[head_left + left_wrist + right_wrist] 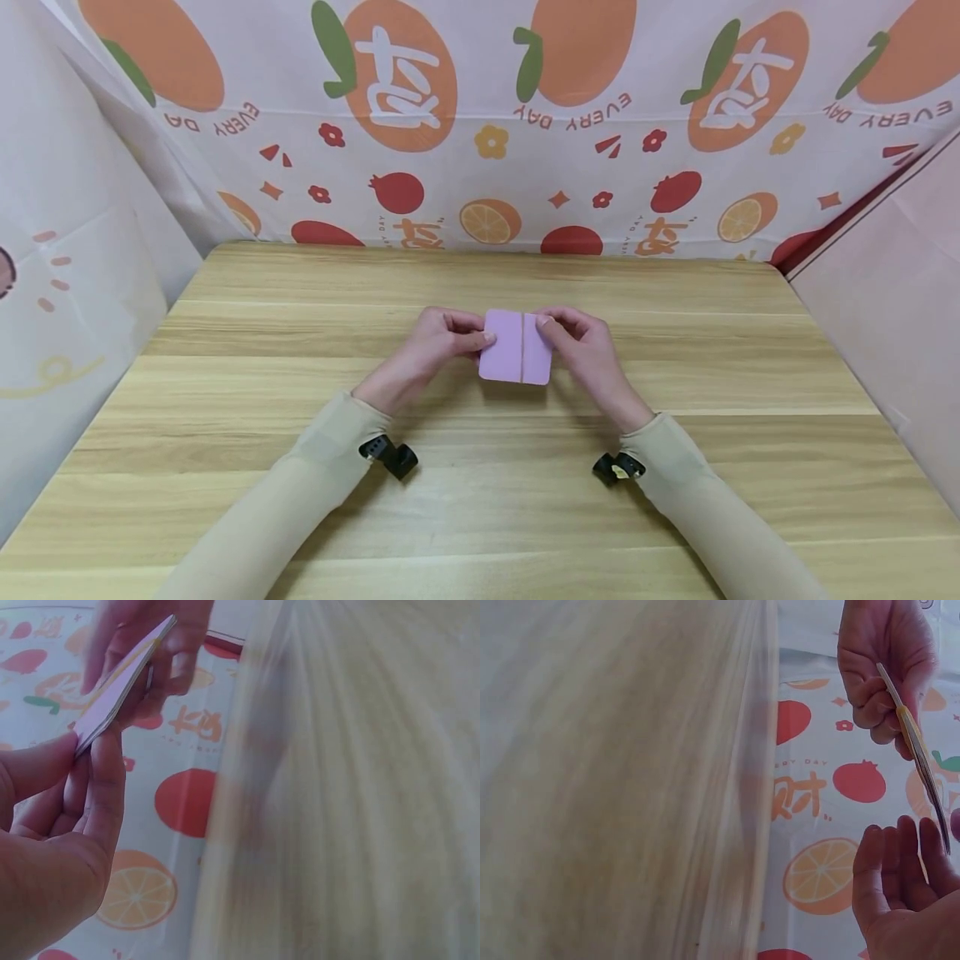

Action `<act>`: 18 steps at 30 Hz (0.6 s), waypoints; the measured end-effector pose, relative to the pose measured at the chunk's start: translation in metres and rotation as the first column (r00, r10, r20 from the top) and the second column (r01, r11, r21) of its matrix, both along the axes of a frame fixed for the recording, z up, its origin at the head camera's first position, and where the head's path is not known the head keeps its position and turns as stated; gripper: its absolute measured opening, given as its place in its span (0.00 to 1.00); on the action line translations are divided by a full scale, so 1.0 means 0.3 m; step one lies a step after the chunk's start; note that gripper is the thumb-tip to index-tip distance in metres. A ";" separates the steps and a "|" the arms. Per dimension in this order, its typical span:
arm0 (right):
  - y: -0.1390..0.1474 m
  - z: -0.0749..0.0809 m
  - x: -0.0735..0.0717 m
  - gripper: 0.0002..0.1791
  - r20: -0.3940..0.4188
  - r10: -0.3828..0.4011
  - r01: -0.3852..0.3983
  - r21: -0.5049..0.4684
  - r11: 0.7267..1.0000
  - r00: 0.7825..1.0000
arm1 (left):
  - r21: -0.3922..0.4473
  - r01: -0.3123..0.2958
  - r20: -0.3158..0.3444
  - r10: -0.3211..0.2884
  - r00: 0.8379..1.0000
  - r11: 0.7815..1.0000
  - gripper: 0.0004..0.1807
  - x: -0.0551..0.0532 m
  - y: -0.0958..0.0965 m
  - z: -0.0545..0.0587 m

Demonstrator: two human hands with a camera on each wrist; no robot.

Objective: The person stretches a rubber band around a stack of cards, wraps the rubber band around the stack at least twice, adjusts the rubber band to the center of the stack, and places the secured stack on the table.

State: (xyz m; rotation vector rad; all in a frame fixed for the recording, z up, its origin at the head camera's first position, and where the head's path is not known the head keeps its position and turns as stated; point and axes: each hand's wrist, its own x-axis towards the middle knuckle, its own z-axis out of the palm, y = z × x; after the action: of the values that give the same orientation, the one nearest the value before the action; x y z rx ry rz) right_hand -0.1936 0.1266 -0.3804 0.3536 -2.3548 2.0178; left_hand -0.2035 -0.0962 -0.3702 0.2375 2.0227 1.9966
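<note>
A thin stack of square purple cards (pixel 500 354) with rounded corners is held up over the table, with a tan rubber band (pixel 522 354) running round it. My left hand (pixel 431 350) pinches its left edge, thumb on the purple face and fingers behind. At the upper right corner, my right hand (pixel 591 354) holds it with the thumb on the face; its fingers are partly hidden behind. Edge-on in the right wrist view, the stack (pixel 928 778) shows several thin layers and the band passing over them. The left wrist view shows the purple face (pixel 120 688) tilted.
A wood-grain table (pixel 480 508) spreads beneath both arms. Behind it hangs a white cloth (pixel 442 179) printed with fruit, and more cloth covers the left side. A small black camera (pixel 397 458) sits on the left cuff, another camera (pixel 617 469) on the right.
</note>
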 end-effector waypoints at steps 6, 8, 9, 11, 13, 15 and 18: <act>-0.001 0.000 -0.002 0.18 0.069 0.050 -0.052 0.021 0.998 0.996 | -0.015 -0.059 0.002 0.059 0.998 0.998 0.13 -0.009 -0.026 0.027; 0.000 0.000 0.001 0.18 0.101 0.085 -0.088 0.031 0.996 0.991 | -0.015 -0.069 -0.002 0.069 0.998 0.998 0.13 -0.010 -0.031 0.035; 0.001 -0.001 0.003 0.18 0.117 0.101 -0.107 0.038 0.994 0.988 | -0.014 -0.071 -0.004 0.071 0.997 0.997 0.13 -0.010 -0.033 0.039; 0.001 -0.001 0.005 0.18 0.146 0.138 -0.146 0.040 0.989 0.980 | -0.010 -0.076 -0.010 0.075 0.997 0.997 0.13 -0.010 -0.036 0.044; -0.002 -0.001 0.008 0.18 0.166 0.171 -0.179 0.032 0.983 0.971 | -0.009 -0.083 -0.012 0.083 0.996 0.997 0.13 -0.010 -0.038 0.047; -0.005 -0.001 0.011 0.18 0.169 0.199 -0.208 0.034 0.978 0.965 | -0.006 -0.091 -0.010 0.091 0.996 0.996 0.13 -0.010 -0.040 0.049; -0.010 -0.005 0.014 0.18 0.160 0.229 -0.237 0.030 0.971 0.960 | -0.006 -0.105 -0.002 0.105 0.994 0.994 0.14 -0.009 -0.041 0.051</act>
State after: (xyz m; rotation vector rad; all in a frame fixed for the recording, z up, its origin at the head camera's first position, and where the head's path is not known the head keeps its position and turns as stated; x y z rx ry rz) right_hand -0.1893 0.1237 -0.3819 0.5161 -2.5684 2.1634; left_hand -0.2063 -0.1086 -0.3550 0.1343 2.0825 2.0524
